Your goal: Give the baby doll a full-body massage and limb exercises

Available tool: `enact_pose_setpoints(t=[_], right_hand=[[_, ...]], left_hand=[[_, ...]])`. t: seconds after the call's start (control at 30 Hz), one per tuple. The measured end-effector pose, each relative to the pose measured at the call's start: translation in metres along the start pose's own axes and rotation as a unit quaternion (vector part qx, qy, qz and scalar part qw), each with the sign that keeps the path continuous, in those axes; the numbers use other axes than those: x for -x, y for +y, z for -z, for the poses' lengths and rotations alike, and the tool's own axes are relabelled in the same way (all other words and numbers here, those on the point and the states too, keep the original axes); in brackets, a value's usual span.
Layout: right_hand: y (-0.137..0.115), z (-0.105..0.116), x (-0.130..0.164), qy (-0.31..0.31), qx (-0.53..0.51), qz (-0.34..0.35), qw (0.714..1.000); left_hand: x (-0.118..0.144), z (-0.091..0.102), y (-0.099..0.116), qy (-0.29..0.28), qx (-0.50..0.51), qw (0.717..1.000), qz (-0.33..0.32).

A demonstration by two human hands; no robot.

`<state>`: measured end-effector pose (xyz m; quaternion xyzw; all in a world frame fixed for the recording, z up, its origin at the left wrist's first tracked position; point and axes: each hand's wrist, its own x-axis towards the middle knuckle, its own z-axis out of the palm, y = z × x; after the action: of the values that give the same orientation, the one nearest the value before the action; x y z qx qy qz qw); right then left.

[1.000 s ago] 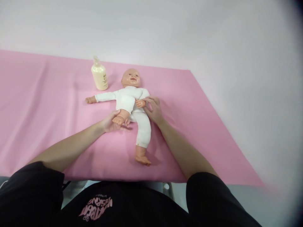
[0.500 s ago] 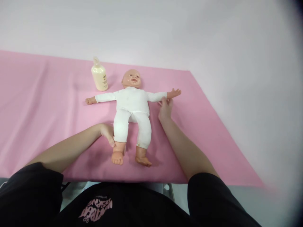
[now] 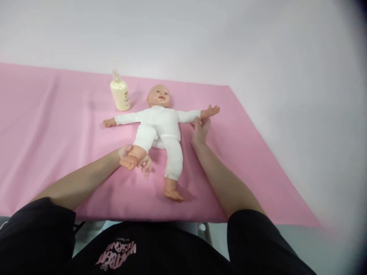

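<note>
A baby doll (image 3: 160,126) in a white suit lies face up on a pink mat (image 3: 57,126), arms spread wide. My left hand (image 3: 140,160) grips the doll's ankle on the left side of the view, and that leg is lifted and bent outward. My right hand (image 3: 200,129) pinches the wrist of the doll's outstretched arm on the right. The doll's other leg lies straight on the mat, its foot pointing toward me.
A cream lotion bottle (image 3: 119,93) stands upright on the mat just left of the doll's head. A white wall rises behind the mat. A grey table edge (image 3: 301,244) shows at the near side, below the mat's front edge.
The doll's left-side leg, bent up a second ago and laid straight half a second ago, is lifted and bent outward again. My right hand has drawn the doll's arm out to the right.
</note>
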<state>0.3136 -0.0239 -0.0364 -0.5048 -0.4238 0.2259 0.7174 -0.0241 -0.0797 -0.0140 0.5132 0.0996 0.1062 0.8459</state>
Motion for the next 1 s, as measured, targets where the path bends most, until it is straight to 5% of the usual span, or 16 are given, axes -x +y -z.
enact_pose_setpoints(t=[0.13, 0.43, 1.0], right_hand=[[-0.019, -0.010, 0.014, -0.039, 0.008, 0.107, 0.993], [-0.040, -0.016, 0.036, -0.167, 0.132, 0.289, 0.933], [-0.043, -0.016, 0.037, -0.227, 0.277, 0.369, 0.858]], left_hand=[[-0.009, 0.005, 0.001, -0.099, 0.040, 0.994, -0.002], [-0.006, -0.018, 0.011, 0.041, 0.070, 0.993, -0.081], [-0.012, -0.040, 0.023, 0.079, 0.038, 0.994, -0.062]])
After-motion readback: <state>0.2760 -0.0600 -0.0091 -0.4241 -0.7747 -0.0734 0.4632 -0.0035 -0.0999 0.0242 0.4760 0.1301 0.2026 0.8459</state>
